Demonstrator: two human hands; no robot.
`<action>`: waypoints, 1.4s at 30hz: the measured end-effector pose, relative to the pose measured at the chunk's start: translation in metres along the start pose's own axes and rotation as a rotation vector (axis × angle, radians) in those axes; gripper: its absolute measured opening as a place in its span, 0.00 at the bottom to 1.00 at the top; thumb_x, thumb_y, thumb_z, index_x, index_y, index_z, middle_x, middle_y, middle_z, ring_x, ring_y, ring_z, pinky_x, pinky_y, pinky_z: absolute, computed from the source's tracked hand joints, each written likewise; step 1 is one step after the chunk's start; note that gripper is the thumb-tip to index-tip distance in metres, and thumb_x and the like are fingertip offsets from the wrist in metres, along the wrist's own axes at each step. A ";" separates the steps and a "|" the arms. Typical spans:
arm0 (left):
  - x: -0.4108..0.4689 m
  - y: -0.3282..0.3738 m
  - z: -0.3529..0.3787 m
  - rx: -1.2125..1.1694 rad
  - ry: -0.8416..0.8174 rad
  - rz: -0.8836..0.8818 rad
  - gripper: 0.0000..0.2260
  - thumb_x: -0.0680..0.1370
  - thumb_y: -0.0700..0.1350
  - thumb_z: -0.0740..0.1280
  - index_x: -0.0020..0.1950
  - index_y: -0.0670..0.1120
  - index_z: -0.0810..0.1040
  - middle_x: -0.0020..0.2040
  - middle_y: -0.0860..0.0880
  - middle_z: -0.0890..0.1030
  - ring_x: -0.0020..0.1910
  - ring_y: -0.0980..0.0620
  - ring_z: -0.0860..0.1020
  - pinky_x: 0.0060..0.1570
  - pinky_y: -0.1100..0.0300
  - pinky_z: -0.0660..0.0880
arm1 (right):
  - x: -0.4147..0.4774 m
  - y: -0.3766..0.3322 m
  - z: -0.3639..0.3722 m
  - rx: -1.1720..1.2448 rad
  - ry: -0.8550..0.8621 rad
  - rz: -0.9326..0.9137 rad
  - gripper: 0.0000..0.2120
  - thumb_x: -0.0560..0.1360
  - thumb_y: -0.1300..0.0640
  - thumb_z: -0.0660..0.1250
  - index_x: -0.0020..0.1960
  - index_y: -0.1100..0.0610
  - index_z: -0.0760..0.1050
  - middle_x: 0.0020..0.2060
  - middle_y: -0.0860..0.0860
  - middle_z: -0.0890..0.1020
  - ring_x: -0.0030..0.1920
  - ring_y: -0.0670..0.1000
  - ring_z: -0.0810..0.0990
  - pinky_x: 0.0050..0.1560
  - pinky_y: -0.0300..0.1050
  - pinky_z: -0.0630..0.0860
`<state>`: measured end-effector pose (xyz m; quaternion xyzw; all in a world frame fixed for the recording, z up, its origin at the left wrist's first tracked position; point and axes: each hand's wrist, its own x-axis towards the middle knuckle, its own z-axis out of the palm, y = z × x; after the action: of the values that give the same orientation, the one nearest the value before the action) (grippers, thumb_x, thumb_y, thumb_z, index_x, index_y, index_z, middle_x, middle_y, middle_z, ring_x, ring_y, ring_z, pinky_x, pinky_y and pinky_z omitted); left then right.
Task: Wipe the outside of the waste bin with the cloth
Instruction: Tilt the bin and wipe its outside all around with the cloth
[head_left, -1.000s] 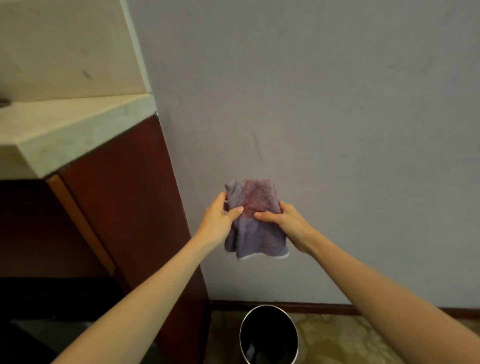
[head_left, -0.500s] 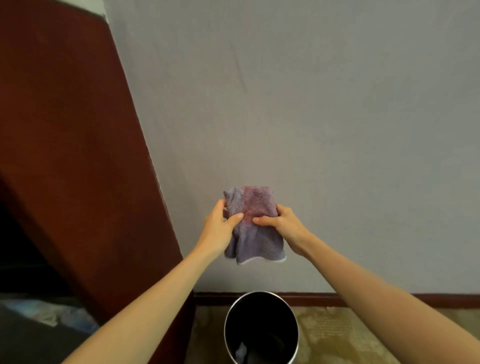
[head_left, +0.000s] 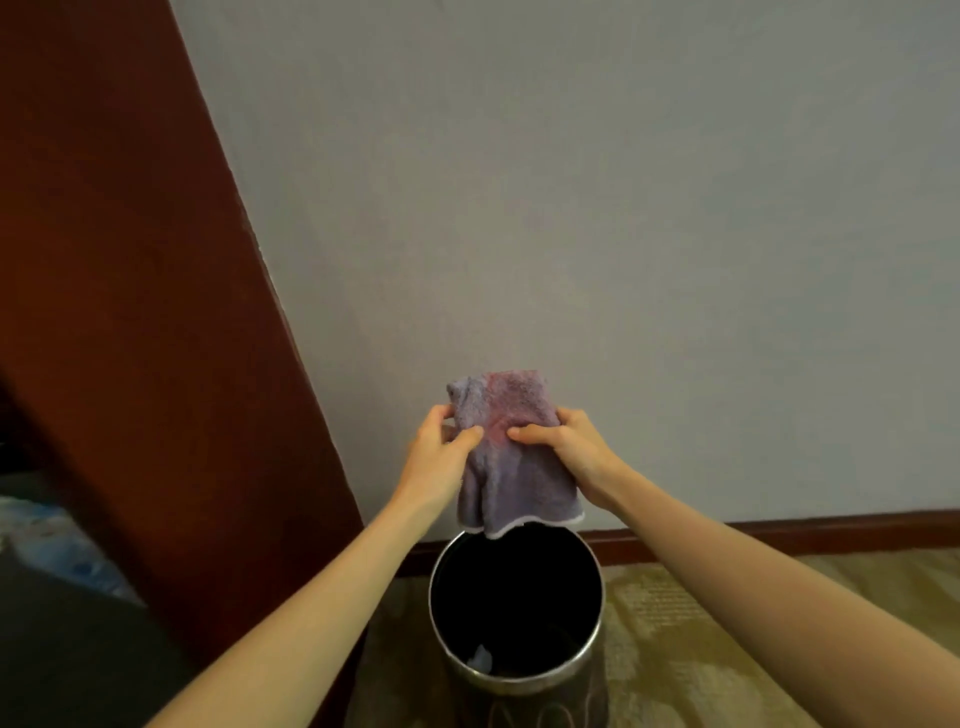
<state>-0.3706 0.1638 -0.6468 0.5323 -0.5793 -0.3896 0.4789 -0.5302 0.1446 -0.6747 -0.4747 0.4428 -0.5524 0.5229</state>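
Left hand (head_left: 441, 449) and right hand (head_left: 566, 447) both pinch the purple-pink terry cloth (head_left: 511, 452), bunching it for wiping, at 12 o'clock above the round metal waste bin (head_left: 519, 675).

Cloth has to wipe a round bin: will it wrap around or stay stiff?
Likely floppy: the cloth sags in folds below the left hand and right hand. Probably light, as fingertip pinches hold it. Its fuzzy pile should grip.

Both hands share the cloth (head_left: 506, 452): left hand (head_left: 441, 452) on its left, right hand (head_left: 571, 452) on its right, waste bin (head_left: 519, 670) directly below, wall (head_left: 571, 208) behind.
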 end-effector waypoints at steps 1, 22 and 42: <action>-0.002 -0.005 0.001 -0.043 0.001 -0.022 0.12 0.78 0.35 0.64 0.61 0.42 0.71 0.49 0.39 0.79 0.45 0.44 0.80 0.46 0.49 0.79 | -0.003 0.005 -0.001 0.001 0.008 -0.011 0.10 0.66 0.66 0.74 0.47 0.65 0.80 0.40 0.57 0.84 0.40 0.53 0.82 0.48 0.50 0.79; -0.077 -0.141 0.049 0.695 -0.726 -0.082 0.17 0.78 0.55 0.63 0.62 0.47 0.76 0.59 0.47 0.79 0.56 0.50 0.78 0.57 0.54 0.75 | -0.078 0.103 -0.103 0.099 0.568 0.048 0.14 0.64 0.63 0.73 0.50 0.59 0.81 0.42 0.58 0.85 0.43 0.58 0.83 0.46 0.51 0.80; -0.102 -0.177 0.066 0.909 -0.439 0.256 0.19 0.80 0.59 0.56 0.36 0.50 0.74 0.33 0.52 0.77 0.36 0.52 0.78 0.40 0.53 0.71 | -0.131 0.181 -0.147 -0.046 0.738 0.254 0.09 0.62 0.60 0.73 0.43 0.56 0.81 0.37 0.53 0.85 0.39 0.54 0.83 0.37 0.43 0.75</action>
<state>-0.3939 0.2383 -0.8472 0.5172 -0.8372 -0.1392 0.1105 -0.6464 0.2628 -0.8845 -0.1972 0.6688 -0.6067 0.3819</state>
